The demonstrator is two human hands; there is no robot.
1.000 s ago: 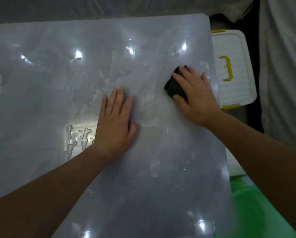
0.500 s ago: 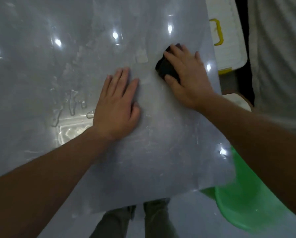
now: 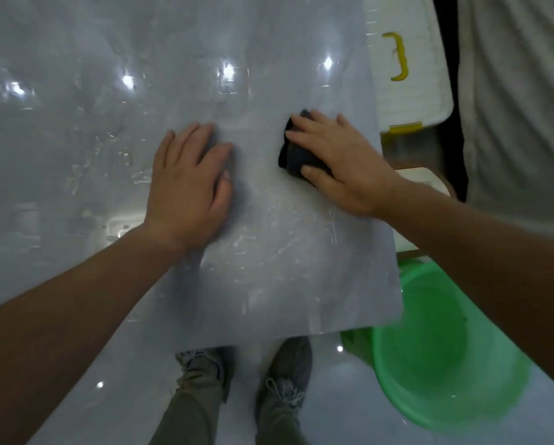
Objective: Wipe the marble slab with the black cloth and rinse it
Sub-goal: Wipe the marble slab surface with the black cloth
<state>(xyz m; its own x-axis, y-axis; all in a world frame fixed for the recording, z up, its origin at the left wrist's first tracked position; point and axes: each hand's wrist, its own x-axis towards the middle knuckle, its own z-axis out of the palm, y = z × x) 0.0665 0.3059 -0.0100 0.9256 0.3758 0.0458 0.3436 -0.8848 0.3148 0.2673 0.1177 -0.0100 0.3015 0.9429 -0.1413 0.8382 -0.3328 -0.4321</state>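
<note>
While the person stands with both grey shoes (image 3: 285,380) on the glossy floor (image 3: 333,419), toes just under the near edge of the marble slab (image 3: 269,290), a green basin (image 3: 429,364) sits on the floor at their right, partly tucked beneath the slab's corner; it is too blurred for me to say whether it holds water. Further in, the left hand (image 3: 189,184) lies flat on the wet stone, fingers straight and close together. Just beside it, apart from it, the right hand (image 3: 343,165) presses the black cloth (image 3: 293,155) against the slab near its right edge, fingers stretched over the bundle and slightly fanned, thumb lying along the cloth's near side. Water beads and streaks show on the stone around both hands. Beyond the right edge stands a white box (image 3: 407,101) with a yellow handle (image 3: 400,56), and pale fabric (image 3: 519,107) hangs behind it.
</note>
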